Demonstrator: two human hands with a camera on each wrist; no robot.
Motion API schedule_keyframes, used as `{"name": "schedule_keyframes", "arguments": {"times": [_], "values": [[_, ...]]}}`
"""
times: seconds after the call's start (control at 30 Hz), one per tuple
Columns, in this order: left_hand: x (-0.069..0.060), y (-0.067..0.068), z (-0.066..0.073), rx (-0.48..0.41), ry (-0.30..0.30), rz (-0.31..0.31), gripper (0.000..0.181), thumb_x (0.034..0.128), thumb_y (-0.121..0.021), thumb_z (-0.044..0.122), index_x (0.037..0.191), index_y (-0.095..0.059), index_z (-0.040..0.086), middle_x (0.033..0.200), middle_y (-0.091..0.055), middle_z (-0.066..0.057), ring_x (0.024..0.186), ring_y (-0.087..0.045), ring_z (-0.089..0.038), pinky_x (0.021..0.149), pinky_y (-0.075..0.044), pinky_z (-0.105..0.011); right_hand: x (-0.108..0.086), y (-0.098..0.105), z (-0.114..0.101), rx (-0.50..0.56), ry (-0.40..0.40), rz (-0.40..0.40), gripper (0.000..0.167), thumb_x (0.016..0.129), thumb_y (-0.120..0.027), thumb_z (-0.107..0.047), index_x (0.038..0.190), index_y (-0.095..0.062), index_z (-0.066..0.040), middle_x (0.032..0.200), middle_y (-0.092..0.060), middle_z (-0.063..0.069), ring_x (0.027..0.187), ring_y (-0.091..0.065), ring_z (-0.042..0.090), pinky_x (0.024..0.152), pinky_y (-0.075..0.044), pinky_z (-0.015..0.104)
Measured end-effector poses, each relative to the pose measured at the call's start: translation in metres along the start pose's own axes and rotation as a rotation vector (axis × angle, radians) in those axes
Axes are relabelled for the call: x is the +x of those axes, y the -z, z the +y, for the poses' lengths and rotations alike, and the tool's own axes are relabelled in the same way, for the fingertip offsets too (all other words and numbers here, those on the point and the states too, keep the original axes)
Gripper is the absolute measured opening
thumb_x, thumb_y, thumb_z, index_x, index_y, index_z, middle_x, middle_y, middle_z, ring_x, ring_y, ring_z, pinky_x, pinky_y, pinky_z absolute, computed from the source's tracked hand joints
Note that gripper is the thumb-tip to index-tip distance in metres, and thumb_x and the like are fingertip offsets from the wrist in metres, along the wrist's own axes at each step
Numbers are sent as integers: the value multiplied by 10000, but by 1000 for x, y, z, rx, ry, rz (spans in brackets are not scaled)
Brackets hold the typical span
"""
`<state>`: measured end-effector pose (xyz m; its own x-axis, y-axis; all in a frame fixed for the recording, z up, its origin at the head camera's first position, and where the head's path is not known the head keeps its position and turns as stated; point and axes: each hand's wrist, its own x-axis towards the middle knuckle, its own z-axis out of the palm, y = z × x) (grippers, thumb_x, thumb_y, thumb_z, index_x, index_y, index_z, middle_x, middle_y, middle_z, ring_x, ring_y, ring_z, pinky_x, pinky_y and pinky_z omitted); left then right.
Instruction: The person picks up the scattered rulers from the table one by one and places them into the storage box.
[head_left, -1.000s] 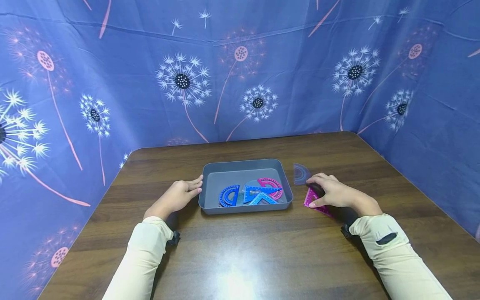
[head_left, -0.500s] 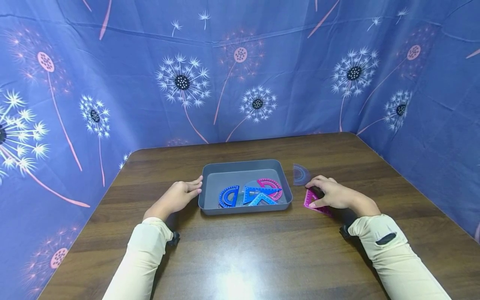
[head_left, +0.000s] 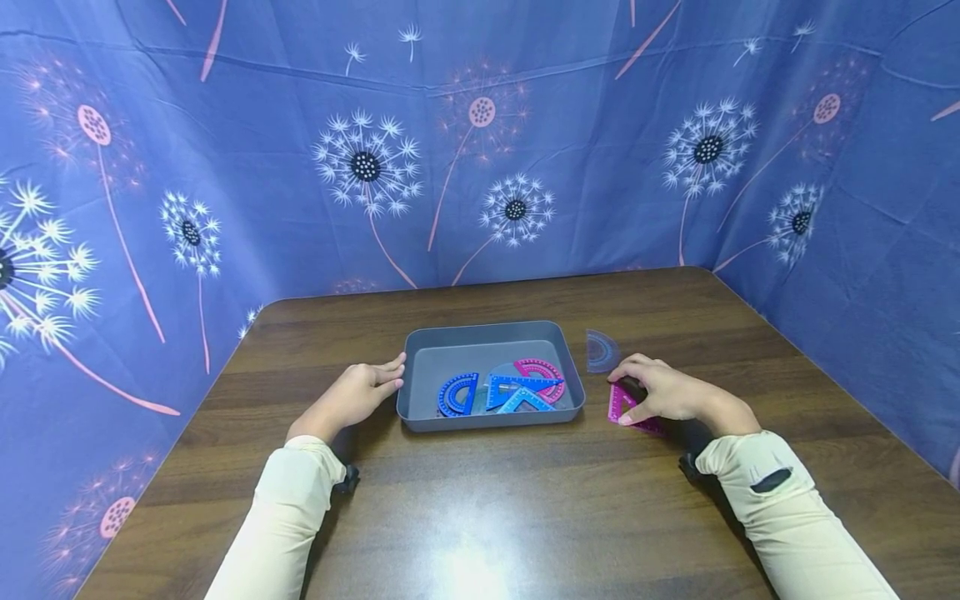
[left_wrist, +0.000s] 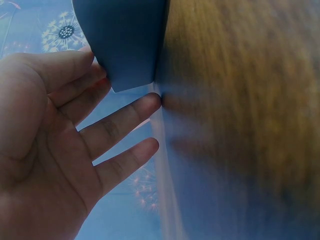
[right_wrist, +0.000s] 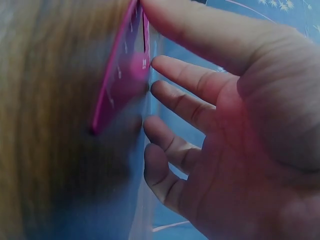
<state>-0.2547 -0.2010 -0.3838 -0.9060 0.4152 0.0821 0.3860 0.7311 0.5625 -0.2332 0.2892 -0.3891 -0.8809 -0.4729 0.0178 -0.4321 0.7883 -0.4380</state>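
Note:
The grey tray (head_left: 487, 423) stands on the table, with blue and pink drawing pieces inside. My left hand (head_left: 352, 396) rests its extended fingers against the tray's left wall; in the left wrist view the fingers (left_wrist: 120, 120) look spread beside the tray's corner (left_wrist: 130, 45). To the right of the tray, a pink triangular set square (head_left: 617, 403) lies under my right hand (head_left: 663, 389), which pinches its edges between thumb and fingers. The right wrist view shows the thumb at the set square's (right_wrist: 112, 85) edge and the other fingers bent. The hand covers part of the set square.
In the tray are a blue protractor (head_left: 447, 395), a pink protractor (head_left: 556, 377), a blue set square (head_left: 495, 389) and a lighter blue set square (head_left: 517, 396). A clear protractor (head_left: 600, 350) lies right of the tray. A blue dandelion-print cloth (head_left: 480, 208) hangs behind the wooden table (head_left: 375, 517).
The pink set square has turned slightly under my right hand, whose fingers have shifted a little toward the near side. The left hand and tray look the same.

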Motion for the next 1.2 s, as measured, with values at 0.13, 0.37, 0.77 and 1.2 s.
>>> {"name": "schedule_keyframes", "arguments": {"times": [0.13,0.37,0.77,1.2], "values": [[1,0,-1,5,-8,1,386,1027,-566,176,1365,-565,-10,1520,-421,-75,1416,-364,-357,1161,-275,-529,0,0,-2,26,27,-1,598,734,-888,-253,1198,-626,19,1204,-559,169,1120,-533,379,956,-462,539],[1,-1,-2,5,-14,-2,384,1026,-567,176,1356,-567,-20,1512,-427,-88,1412,-368,-357,1159,-280,-526,0,-1,-2,66,-5,-20,669,766,-870,-249,1281,-570,56,1260,-513,226,1166,-515,422,976,-467,587],[0,1,1,6,-20,5,376,1025,-565,155,1352,-567,-32,1511,-429,-100,1408,-367,-374,1158,-277,-533,1,0,-1,166,-6,-77,686,785,-856,-213,1344,-549,39,1304,-472,206,1099,-534,381,917,-491,512],[0,0,-1,7,-34,9,367,1029,-557,146,1341,-573,-46,1507,-433,-113,1401,-371,-386,1155,-275,-544,1,-1,-1,118,-33,-11,570,715,-895,-189,1164,-615,24,1181,-461,195,965,-499,293,795,-439,333]]}}
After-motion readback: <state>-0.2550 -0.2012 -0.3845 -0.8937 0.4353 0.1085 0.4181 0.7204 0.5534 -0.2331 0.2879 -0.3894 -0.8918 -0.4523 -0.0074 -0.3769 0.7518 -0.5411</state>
